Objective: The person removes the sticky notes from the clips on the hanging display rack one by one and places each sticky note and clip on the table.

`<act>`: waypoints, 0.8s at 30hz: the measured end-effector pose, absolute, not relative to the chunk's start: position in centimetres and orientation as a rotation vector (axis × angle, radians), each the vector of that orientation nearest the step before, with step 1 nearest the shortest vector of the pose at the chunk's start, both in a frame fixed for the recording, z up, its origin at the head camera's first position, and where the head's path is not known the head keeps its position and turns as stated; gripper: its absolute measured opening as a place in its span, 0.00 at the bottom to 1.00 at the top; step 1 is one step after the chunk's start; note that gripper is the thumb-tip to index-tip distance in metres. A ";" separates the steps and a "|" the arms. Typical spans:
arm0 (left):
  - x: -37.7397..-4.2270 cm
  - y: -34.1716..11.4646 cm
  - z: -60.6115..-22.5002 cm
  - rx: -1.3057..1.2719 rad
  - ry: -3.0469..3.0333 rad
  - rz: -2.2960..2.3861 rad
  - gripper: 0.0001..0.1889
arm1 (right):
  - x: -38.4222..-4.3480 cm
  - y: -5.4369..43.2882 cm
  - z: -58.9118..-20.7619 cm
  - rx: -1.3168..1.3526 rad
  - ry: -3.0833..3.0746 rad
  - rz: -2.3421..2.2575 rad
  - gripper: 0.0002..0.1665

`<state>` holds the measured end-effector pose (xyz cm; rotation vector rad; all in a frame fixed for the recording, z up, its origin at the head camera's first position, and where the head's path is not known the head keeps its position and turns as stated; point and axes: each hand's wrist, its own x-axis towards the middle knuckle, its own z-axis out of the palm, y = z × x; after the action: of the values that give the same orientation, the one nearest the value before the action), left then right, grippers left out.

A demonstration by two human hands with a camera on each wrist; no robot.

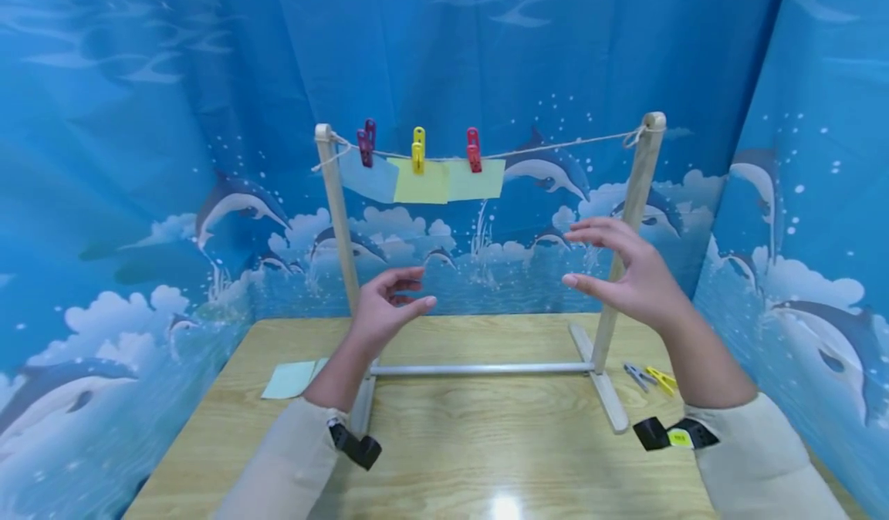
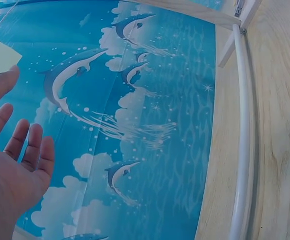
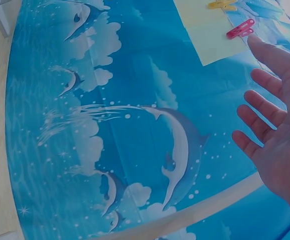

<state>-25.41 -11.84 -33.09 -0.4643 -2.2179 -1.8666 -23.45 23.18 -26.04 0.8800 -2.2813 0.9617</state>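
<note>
Both hands are raised in front of a wooden frame with a string line and touch nothing. My left hand (image 1: 389,304) is near the left post (image 1: 338,219), fingers relaxed. The right hand (image 1: 628,273) is by the right post (image 1: 642,173), thumb and fingers apart. From the string (image 1: 556,146) hang a blue paper (image 1: 368,179) under a dark purple clothespin (image 1: 366,143), a yellow paper (image 1: 421,186) under a yellow clothespin (image 1: 418,151), and a pale green paper (image 1: 479,184) under a red clothespin (image 1: 474,151).
Pale green paper (image 1: 287,379) lies on the table at the left, partly hidden by the left forearm. A grey clothespin (image 1: 639,376) and another yellow clothespin (image 1: 662,380) lie right of the frame's foot (image 1: 610,403). A white crossbar (image 1: 479,369) joins the posts low down.
</note>
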 end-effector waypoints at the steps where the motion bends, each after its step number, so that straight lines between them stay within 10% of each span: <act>1: -25.5 -11.8 -33.0 -0.466 -2.223 -1.871 0.27 | -23.5 23.1 -25.8 0.888 -2.279 0.962 0.29; 24: -28.5 -8.4 -30.5 -0.499 -2.267 -1.989 0.29 | -23.9 20.5 -20.5 0.977 -2.227 0.878 0.28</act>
<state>-28.48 -8.39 -30.54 -0.4987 -2.2668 -1.9889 -23.89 20.48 -20.52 0.9774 -2.2269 0.8776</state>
